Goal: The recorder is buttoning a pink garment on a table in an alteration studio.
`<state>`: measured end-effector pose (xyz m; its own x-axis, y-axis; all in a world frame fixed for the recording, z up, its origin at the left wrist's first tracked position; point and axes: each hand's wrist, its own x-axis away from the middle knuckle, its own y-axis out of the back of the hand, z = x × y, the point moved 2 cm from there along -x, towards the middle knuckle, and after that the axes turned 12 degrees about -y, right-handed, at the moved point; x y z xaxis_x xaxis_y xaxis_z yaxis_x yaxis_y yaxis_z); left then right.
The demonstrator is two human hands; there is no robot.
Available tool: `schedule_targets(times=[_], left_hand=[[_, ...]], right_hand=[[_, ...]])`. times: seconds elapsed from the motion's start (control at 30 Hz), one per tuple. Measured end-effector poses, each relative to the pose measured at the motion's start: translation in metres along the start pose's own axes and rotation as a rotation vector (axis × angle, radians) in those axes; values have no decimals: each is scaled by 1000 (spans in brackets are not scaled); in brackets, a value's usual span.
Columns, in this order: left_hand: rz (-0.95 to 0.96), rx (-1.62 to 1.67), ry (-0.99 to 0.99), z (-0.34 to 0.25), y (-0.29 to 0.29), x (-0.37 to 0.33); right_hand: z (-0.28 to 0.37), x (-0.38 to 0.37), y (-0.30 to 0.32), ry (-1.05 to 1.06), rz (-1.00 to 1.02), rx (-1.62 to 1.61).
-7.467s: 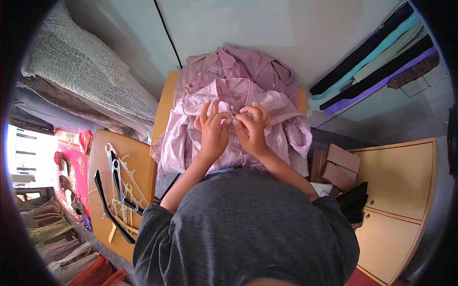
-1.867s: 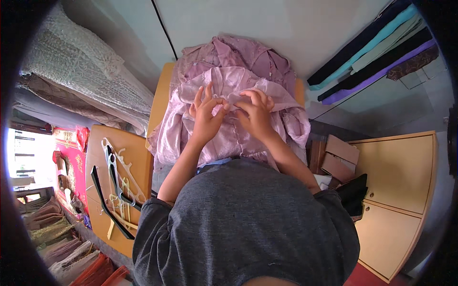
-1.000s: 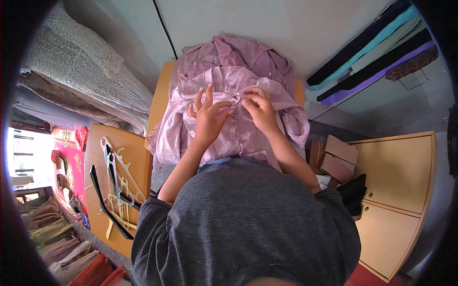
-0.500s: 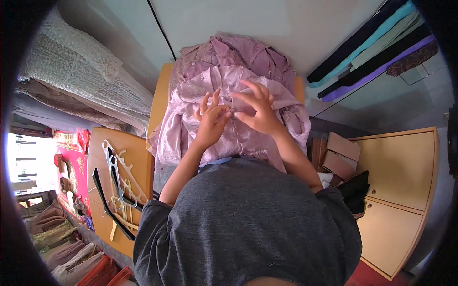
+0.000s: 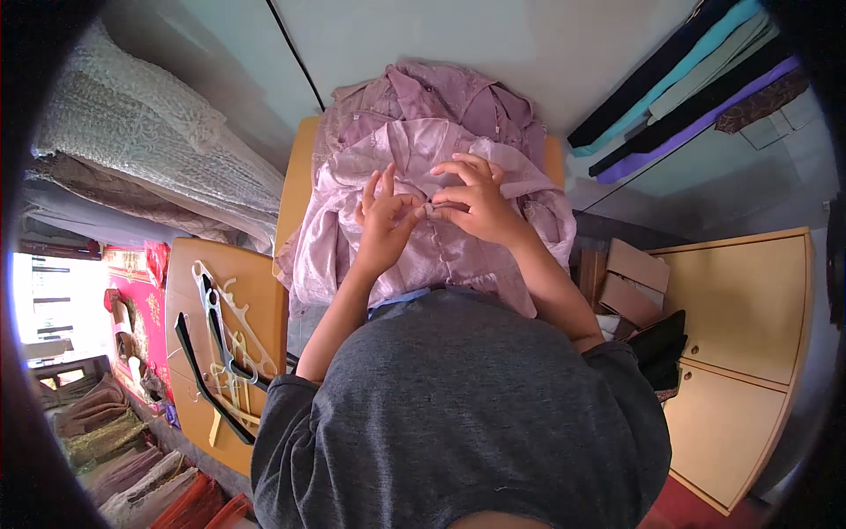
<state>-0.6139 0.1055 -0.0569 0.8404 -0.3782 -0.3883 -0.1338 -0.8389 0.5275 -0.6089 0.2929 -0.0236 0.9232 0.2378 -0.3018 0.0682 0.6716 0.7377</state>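
A shiny pale pink blouse [image 5: 335, 247] is spread on the table in front of me, its buttoned front edge running toward me. My left hand [image 5: 385, 225] pinches the front edge of the blouse between thumb and index finger, the other fingers raised. My right hand [image 5: 476, 204] meets it from the other side, thumb and index finger closed on the same edge. The fingertips nearly touch, and they hide the small fastening between them. Behind lies a heap of darker mauve garments [image 5: 441, 88].
Several plastic hangers [image 5: 231, 344] lie on a wooden table [image 5: 189, 256] at my left. White lacy garments [image 5: 150, 106] hang at the upper left. Folded cloths [image 5: 696, 88] hang at the upper right. Cardboard boxes [image 5: 634, 282] and a wooden cabinet [image 5: 740, 309] stand at my right.
My right hand's thumb and index finger have come together on the blouse's edge, beside the left fingertips. The left hand has hardly moved.
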Motion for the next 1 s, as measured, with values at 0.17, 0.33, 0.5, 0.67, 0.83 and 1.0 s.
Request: schedule_targets(times=[0.17,0.33,0.5,0.67,0.83,1.0], left_hand=[[-44,-211,-134,-11,8,-4],[-3,-258,-141,-19,10,-8],[2,-243,-225,-19,9,-5],[-69,-283,-50,-20,11,-9],[-22,-290,-118,-5,1,-4],[5,-291,-71,-6,-6,-7]], right_hand=[[7,2,-4,-9,-38,-11],[10,3,-11,-37,-100,-10],[12,1,-13,-51,-157,57],[2,-5,-4,-136,-251,25],[7,-11,12,-131,-202,-1],[10,-9,17,-125,-166,-53]])
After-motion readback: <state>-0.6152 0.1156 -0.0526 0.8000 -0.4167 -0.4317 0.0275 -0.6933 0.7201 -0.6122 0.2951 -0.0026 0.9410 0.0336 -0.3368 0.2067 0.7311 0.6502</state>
